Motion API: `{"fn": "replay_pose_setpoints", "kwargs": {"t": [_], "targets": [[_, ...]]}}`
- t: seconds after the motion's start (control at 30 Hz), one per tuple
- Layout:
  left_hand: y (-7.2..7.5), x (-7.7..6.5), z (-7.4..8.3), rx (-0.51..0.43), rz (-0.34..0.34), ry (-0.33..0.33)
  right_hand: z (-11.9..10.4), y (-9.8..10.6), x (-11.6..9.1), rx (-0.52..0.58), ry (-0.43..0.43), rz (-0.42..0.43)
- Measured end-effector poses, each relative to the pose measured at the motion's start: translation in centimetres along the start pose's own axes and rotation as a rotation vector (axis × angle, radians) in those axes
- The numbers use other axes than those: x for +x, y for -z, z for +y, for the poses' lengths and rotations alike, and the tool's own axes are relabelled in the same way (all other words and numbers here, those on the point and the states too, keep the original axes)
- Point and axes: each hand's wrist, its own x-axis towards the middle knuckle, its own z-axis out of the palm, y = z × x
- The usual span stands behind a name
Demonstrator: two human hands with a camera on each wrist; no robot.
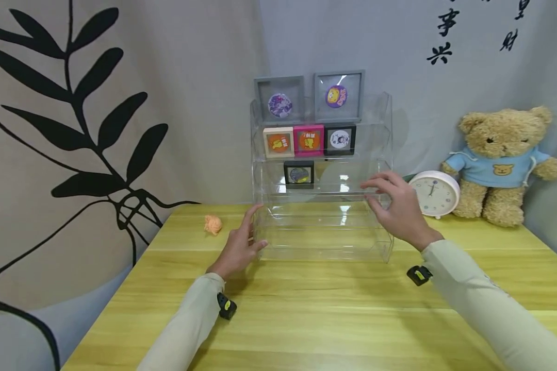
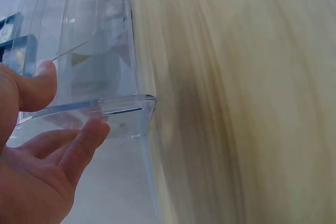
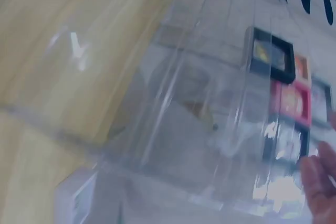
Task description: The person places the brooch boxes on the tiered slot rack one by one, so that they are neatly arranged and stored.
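Note:
A clear acrylic tiered display rack point(image 1: 325, 234) stands on the table. My left hand point(image 1: 240, 248) is at its left side panel, index finger along the outside and thumb in front. In the left wrist view that hand's thumb point(image 2: 39, 85) and fingers point(image 2: 86, 145) lie on opposite sides of the panel, spread apart. My right hand point(image 1: 396, 208) reaches over the rack's right side, fingers extended at the middle tiers. Two large grey framed badges point(image 1: 294, 85) stand on top. Below are a cream frame point(image 1: 266, 142), a pink frame point(image 1: 309, 153), a black frame point(image 1: 340, 151) and, lower, another black frame point(image 1: 299, 185).
On the right, a white round clock point(image 1: 432, 193) stands close to my right hand, with a teddy bear point(image 1: 503, 170) in a blue hoodie beyond it. An orange crumpled lump point(image 1: 212, 224) lies left of the rack on the wooden table point(image 1: 306, 319). A curtain point(image 1: 204, 103) hangs behind.

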Motion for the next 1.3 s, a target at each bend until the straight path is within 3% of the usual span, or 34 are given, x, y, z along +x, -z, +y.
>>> {"fn": "replay_pose_setpoints", "kwargs": {"t": [0.13, 0.23, 0.3, 0.5, 0.7, 0.97, 1.07, 1.3], "targets": [[0.0, 0.1, 0.2, 0.000, 0.003, -0.014, 2.0, 1.4, -1.2, 0.007, -0.037, 0.179], [0.0, 0.1, 0.3, -0.001, 0.009, -0.016, 3.8, 1.8, -1.9, 0.028, -0.132, 0.222], [0.0, 0.1, 0.3, -0.004, 0.008, -0.009, 5.0, 1.7, -2.3, 0.023, -0.211, 0.207], [-0.2, -0.1, 0.0, -0.003, -0.004, 0.000, 8.5, 0.3, -3.8, -0.067, -0.350, 0.020], [-0.3, 0.0, 0.2, -0.008, -0.003, 0.010, 11.4, -1.1, -4.4, -0.094, -0.451, -0.239], [-0.2, 0.0, 0.3, -0.001, 0.008, 0.004, 13.5, -2.5, -4.3, -0.204, -0.638, -0.575], [-0.2, 0.1, 0.2, -0.003, 0.004, -0.002, 13.8, -2.8, -4.1, -0.232, -0.645, -0.635], [-0.2, 0.1, 0.2, -0.004, 0.007, 0.005, 14.5, -3.3, -3.9, -0.235, -0.621, -0.648]]}}
